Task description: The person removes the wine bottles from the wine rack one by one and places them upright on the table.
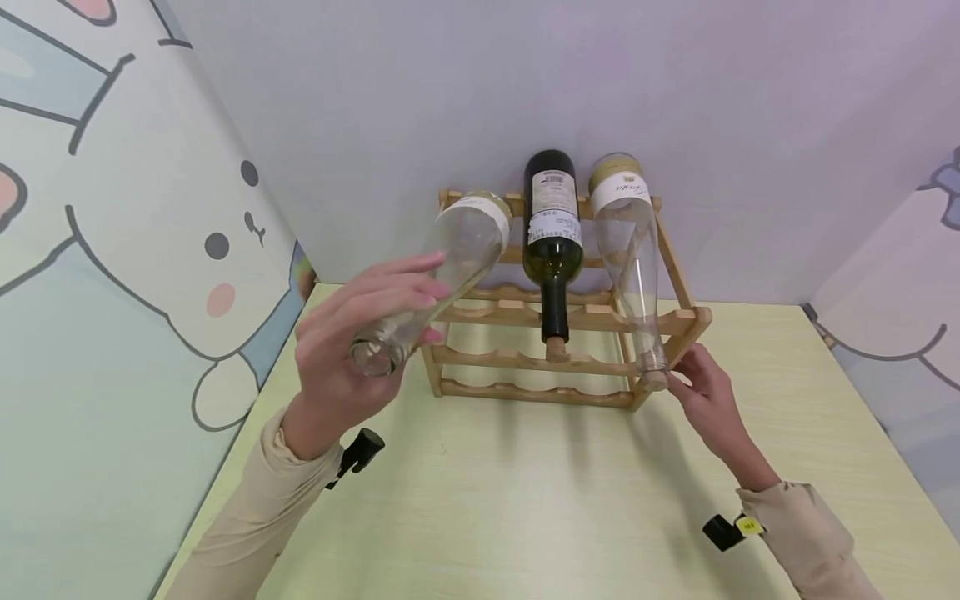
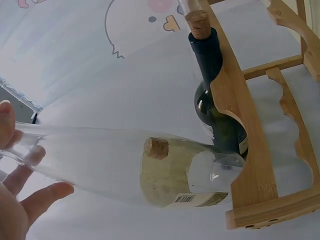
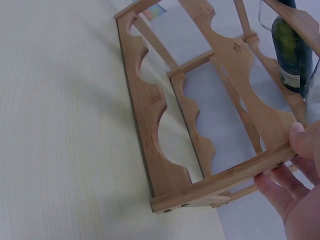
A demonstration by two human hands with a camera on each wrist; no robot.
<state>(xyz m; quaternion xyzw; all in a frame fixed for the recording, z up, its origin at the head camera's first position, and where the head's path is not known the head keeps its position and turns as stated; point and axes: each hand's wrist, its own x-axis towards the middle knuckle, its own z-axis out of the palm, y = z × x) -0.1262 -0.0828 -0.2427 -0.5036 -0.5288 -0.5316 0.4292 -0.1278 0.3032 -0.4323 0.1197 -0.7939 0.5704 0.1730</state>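
Note:
My left hand (image 1: 348, 342) holds a clear glass bottle (image 2: 110, 155) around its neck, fingers on one side and thumb on the other. Its open mouth points toward me, and its labelled base lies at the left end of the wooden wine rack (image 1: 517, 312). Through the glass a cork (image 2: 157, 148) shows near the base. At the rack's right front corner, my right hand (image 1: 705, 396) grips the side post between thumb and fingers. A dark green wine bottle (image 1: 553, 217) and another clear bottle (image 1: 626, 242), both corked, lie on the top tier.
The rack stands on a pale wood-grain table (image 1: 465, 500), close to a plain back wall (image 1: 480, 83). Cartoon-printed walls (image 1: 150, 208) rise at both sides. Scalloped lower rails (image 1: 525, 392) run beneath the bottles.

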